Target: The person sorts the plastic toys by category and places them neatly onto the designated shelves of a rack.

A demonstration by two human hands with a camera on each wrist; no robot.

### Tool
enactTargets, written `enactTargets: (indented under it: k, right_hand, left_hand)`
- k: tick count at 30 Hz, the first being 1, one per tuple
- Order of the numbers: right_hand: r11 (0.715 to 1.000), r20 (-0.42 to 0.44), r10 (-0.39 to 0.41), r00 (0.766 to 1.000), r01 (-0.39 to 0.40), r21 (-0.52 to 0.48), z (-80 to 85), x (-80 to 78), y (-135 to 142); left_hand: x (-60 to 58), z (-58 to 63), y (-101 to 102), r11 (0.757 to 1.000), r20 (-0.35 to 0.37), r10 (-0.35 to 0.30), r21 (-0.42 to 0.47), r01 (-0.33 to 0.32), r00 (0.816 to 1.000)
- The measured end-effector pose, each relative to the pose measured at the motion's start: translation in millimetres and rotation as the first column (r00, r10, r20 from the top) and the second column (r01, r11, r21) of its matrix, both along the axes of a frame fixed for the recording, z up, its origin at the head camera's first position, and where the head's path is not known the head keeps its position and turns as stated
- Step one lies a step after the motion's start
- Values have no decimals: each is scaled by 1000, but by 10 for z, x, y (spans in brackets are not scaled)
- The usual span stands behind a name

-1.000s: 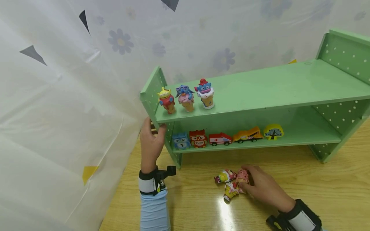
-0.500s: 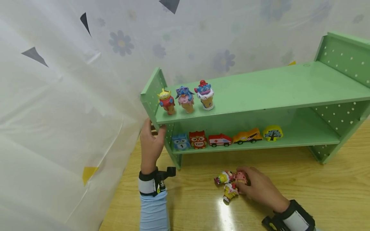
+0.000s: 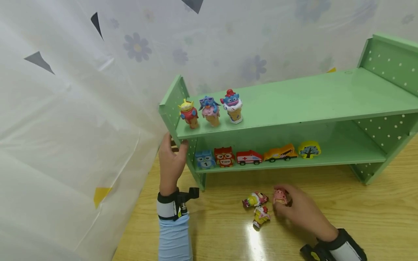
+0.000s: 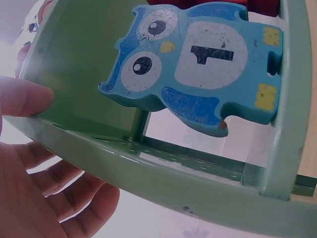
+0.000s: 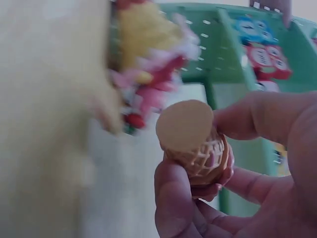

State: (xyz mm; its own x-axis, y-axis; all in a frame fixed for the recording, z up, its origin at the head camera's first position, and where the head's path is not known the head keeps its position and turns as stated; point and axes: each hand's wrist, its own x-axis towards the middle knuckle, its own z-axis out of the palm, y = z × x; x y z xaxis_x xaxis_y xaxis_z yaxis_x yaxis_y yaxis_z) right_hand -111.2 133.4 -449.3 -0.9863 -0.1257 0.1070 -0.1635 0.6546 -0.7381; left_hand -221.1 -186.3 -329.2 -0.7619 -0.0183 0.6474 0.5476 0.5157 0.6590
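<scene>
My right hand [image 3: 302, 210] grips a pink-topped ice-cream-cone figurine [image 3: 280, 197] just over the table. In the right wrist view, the flat base of its waffle cone [image 5: 184, 126] faces the camera, between thumb and fingers. Two more cone figurines lie beside it: one with a white and pink top [image 3: 255, 199], one yellow with a red tip [image 3: 261, 216]. At the left end of the green shelf [image 3: 294, 105], my left hand [image 3: 172, 161] holds the side panel, thumb on the inner side and fingers outside. Three cone figurines stand upright on top: yellow-headed [image 3: 188, 114], blue-eared [image 3: 210, 111], red-hatted [image 3: 233, 106].
Along the lower shelf stand a blue owl block [image 3: 205, 159], a red owl block [image 3: 224, 157], an ambulance [image 3: 249, 157], an orange truck [image 3: 281, 153] and a yellow tree [image 3: 309, 149]. A pale flowered curtain [image 3: 98, 90] hangs behind and at the left.
My right hand has drawn the pink-topped figurine to the right, apart from the other two on the table. The left hand stays on the shelf panel.
</scene>
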Motion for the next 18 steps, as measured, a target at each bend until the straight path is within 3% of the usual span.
enactTargets:
  k: [4, 8, 14, 18]
  right_hand:
    - [1000, -52, 11, 999, -11, -14, 212, 42, 72]
    - [999, -262, 29, 965, -32, -10, 532, 58, 77]
    - [1000, -529, 13, 848, -11, 8, 1112, 20, 43]
    - [999, -687, 2, 726, 29, 34, 1448, -83, 29]
  left_hand:
    - [-49, -49, -44, 1000, -17, 3, -10, -3, 1000]
    - [-49, -53, -55, 1000, -39, 7, -20, -7, 999]
    - [-47, -51, -48, 999, -48, 12, -30, -13, 999]
    - [-52, -43, -42, 1000, -52, 5, -28, -6, 999]
